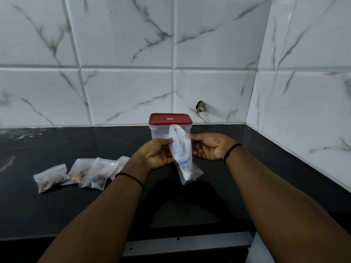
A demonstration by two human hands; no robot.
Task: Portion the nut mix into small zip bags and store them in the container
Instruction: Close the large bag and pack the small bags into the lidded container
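Both hands are holding a clear plastic bag [183, 154] just in front of the container [170, 128], above the counter [57, 205]. The left hand [158, 155] and right hand [208, 147] are each gripping it, fingers curled around its sides. Four filled zip bags [81, 172] are lying on the counter, left of the container, whose red lid [170, 119] is on.

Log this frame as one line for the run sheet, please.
hands: left and right both hold bag above counter | filled bags: on counter, left | container: lid on
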